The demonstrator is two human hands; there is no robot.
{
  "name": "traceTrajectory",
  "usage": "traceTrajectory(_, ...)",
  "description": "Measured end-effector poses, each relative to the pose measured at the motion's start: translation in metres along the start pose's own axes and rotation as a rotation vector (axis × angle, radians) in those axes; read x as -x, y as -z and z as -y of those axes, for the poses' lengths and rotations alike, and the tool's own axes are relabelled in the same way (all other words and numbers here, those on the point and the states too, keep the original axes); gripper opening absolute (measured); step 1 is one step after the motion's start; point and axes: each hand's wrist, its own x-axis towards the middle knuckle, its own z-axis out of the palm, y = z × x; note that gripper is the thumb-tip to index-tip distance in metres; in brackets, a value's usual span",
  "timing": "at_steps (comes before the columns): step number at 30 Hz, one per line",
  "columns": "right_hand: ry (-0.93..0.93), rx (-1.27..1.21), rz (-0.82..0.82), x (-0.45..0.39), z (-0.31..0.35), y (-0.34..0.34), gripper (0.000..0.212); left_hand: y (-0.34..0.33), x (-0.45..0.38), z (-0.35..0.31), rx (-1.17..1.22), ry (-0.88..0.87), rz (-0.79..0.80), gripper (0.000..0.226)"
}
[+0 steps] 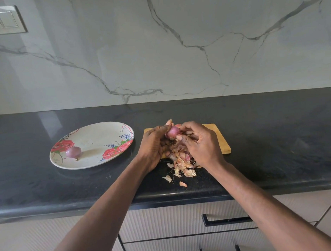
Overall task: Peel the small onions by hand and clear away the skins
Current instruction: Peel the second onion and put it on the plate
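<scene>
A small pink onion (173,132) is held up over the wooden cutting board (221,140). My left hand (155,144) grips it from the left, thumb raised beside it. My right hand (199,142) pinches at its right side and root end with fingertips. Under both hands lies a heap of papery onion skins (182,164), spilling off the board onto the black counter. A peeled purple onion (73,152) lies on the floral plate (98,131) to the left.
The black stone counter (283,144) runs the full width, backed by a marble wall. A few loose skin scraps (183,184) lie near the front edge. Drawers with dark handles (226,219) sit below.
</scene>
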Motion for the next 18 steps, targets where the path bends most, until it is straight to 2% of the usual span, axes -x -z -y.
traceTrajectory(4, 0.006, 0.034, -0.027, -0.0002, 0.0006, 0.0014, 0.029, -0.0007, 0.0015, -0.0017, -0.015, 0.002, 0.017, 0.026)
traceTrajectory(12, 0.117, 0.176, -0.074, -0.0018, 0.0013, 0.0021, 0.014, 0.0044, -0.0044, 0.0040, -0.117, -0.004, 0.009, 0.043)
traceTrajectory(18, 0.136, 0.206, -0.077, -0.0009, 0.0028, 0.0015, 0.012, 0.0069, -0.0075, 0.0064, -0.098, -0.002, 0.015, 0.034)
